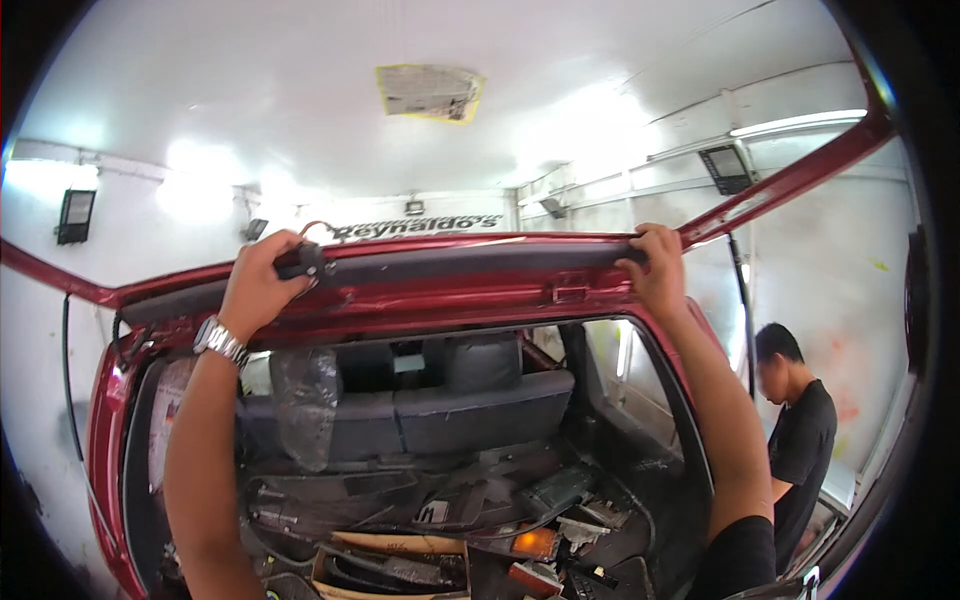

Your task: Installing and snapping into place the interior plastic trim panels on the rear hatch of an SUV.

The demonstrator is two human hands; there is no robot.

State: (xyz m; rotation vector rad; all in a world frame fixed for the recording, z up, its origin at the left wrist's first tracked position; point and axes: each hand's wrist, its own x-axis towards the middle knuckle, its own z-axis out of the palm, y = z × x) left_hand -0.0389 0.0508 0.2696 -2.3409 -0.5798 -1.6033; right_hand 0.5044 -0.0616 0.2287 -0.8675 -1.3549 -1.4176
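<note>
Both arms reach up to the red upper frame point(560, 286) of a vehicle's open rear, where a long dark strip point(440, 264) runs across. My left hand point(262, 285), with a metal wristwatch point(221, 341) on its wrist, pinches a small black part point(312, 264) at the strip's left portion. A thin reddish wire loops up beside those fingers. Toward the right end of the strip, my right hand point(660, 272) has its fingers curled over the frame's edge, with thumb and fingers on the dark strip. How firmly it grips is partly hidden.
Below lie grey rear seats point(480, 415), a clear plastic sheet point(306, 410), a cardboard box point(455, 570) of dark parts, an orange lamp point(535, 540) and several loose pieces. Red bars point(790, 180) extend from both upper corners. A person in black point(805, 440) stands at right.
</note>
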